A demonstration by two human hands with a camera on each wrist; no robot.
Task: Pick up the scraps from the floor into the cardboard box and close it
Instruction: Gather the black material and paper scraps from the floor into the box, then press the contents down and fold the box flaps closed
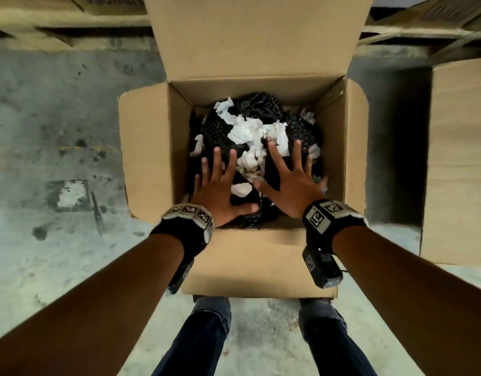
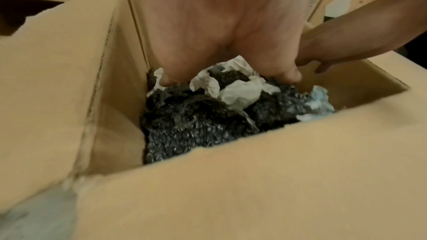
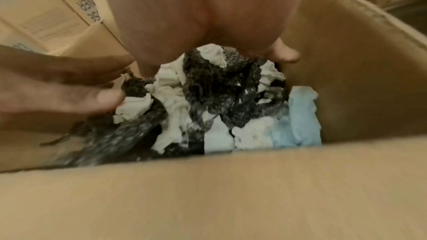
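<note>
An open cardboard box (image 1: 150,147) stands on the floor in front of me, all flaps spread out. It is filled with black bubble wrap (image 1: 258,104) and crumpled white paper scraps (image 1: 244,132). My left hand (image 1: 220,185) lies flat on the pile with its fingers spread, at the near left of the box. My right hand (image 1: 291,180) presses down beside it in the same way. The wrist views show both palms, left (image 2: 219,25) and right (image 3: 203,15), on the bubble wrap (image 2: 191,125) and paper (image 3: 171,94), with a pale blue scrap (image 3: 298,119) at the box's right wall.
Grey stained concrete floor (image 1: 52,126) surrounds the box. Another cardboard box (image 1: 459,158) stands to the right, and more boxes (image 1: 44,12) line the far wall. My legs and shoes (image 1: 212,308) are just behind the near flap (image 1: 250,261).
</note>
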